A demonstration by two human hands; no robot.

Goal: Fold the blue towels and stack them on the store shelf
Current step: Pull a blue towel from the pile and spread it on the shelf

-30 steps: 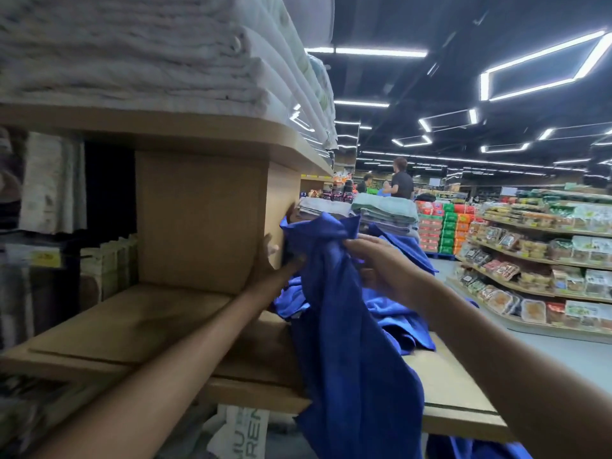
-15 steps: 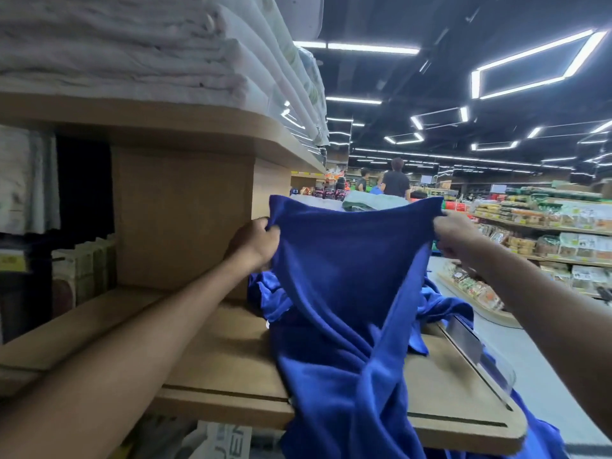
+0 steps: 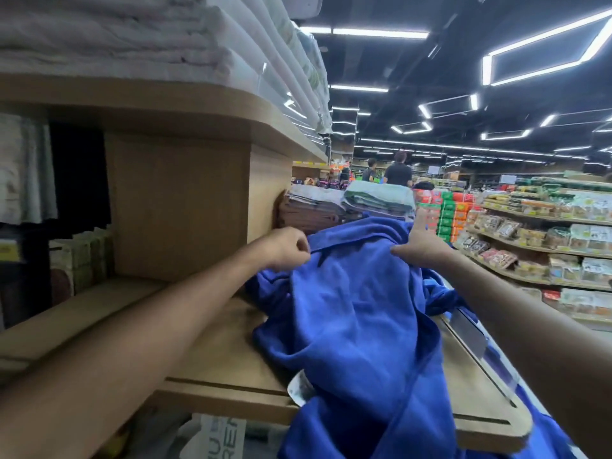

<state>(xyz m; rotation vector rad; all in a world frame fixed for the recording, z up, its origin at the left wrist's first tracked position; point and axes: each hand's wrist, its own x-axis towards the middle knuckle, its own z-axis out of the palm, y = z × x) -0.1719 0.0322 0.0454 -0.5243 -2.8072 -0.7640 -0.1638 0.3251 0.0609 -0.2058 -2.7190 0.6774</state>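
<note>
Pinching the blue towel's (image 3: 357, 319) top edge with the left hand (image 3: 284, 248), steadying it with the straight-fingered right hand (image 3: 422, 241), seemingly to square a fold; draped unfolded over the wooden shelf (image 3: 215, 366).

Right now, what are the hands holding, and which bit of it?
The left hand pinches the blue towel at its top edge. The right hand rests on that edge with straight fingers, gripping nothing.

blue towel (image 3: 357, 309) is unfolded & all bunched up, heaped on the wood shelf (image 3: 225, 369) w/ one end hanging over the front edge
</note>
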